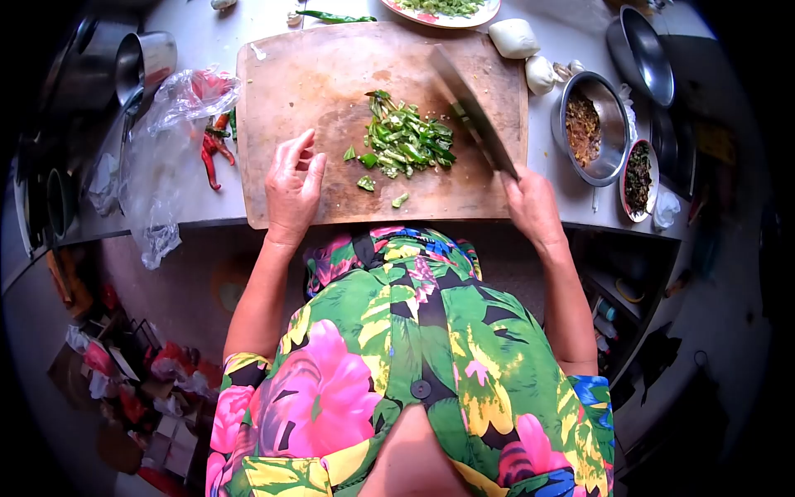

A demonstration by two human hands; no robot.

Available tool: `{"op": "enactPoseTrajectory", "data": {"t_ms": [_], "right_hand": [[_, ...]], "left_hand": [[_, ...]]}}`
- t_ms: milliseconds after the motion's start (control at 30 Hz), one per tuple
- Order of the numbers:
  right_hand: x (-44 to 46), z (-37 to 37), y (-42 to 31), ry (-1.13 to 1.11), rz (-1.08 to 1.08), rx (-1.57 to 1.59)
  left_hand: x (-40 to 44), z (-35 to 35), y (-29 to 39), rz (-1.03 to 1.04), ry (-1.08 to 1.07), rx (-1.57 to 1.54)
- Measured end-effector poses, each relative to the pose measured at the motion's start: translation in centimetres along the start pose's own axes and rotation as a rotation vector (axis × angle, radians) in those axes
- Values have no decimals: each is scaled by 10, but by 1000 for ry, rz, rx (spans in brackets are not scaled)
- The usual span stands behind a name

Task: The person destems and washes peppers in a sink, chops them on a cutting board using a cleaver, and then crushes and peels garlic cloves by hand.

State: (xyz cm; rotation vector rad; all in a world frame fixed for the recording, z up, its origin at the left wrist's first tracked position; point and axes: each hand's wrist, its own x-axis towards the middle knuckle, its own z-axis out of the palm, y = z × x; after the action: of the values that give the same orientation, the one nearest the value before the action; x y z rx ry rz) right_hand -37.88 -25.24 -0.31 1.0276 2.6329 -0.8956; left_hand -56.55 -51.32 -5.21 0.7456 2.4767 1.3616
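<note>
Chopped green peppers (pixel 406 141) lie in a loose heap in the middle of a wooden cutting board (pixel 315 74), with a few pieces scattered at its near side. My right hand (pixel 532 207) is closed round the handle of a kitchen knife (pixel 476 116). Its broad blade slants up and leftward over the right part of the board, apart from the heap. At the board's left, my left hand (pixel 294 182) is empty, its fingers slightly bent and the thumb apart. The knife's handle is mostly hidden in my grip.
Red chilies (pixel 214 153) and a clear plastic bag (pixel 157 157) lie left of the board. To the right stand a steel bowl (pixel 617 145) of brown food and a small dish (pixel 639 184) of dark bits. A white radish-like piece (pixel 513 39), garlic (pixel 542 74) and a plate (pixel 484 15) sit behind.
</note>
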Motion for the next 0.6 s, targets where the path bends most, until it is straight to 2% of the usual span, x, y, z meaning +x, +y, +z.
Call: {"op": "enactPoseTrajectory", "data": {"t_ms": [33,100,133,167,200,233,333,367,467,533,600], "right_hand": [[-4,3,-5,-1,-92,-26],[-8,-2,-20,60,-273,-66],[-8,-6,-23,53,-272,-62],[-6,-10,-24,55,-381,-94],[-5,-13,-25,59,-490,-127],[-1,-16,-24,60,-493,-128],[15,-23,-27,-73,-688,-468],[21,-23,-30,-75,-693,-464],[39,-27,-44,-199,-711,-633],[52,-24,-41,-220,-720,-646],[62,-19,-36,-284,-712,-662]], "left_hand": [[2,-3,10,-1,-3,1],[6,-14,32,307,229,185],[7,-21,42,480,277,245],[6,-29,60,478,277,249],[4,-34,80,586,155,325],[3,-32,93,693,32,399],[-4,-7,95,528,-297,578],[-5,1,88,476,-401,598],[-1,22,61,455,-471,601],[1,32,52,468,-396,594],[6,36,48,471,-438,607]]}}
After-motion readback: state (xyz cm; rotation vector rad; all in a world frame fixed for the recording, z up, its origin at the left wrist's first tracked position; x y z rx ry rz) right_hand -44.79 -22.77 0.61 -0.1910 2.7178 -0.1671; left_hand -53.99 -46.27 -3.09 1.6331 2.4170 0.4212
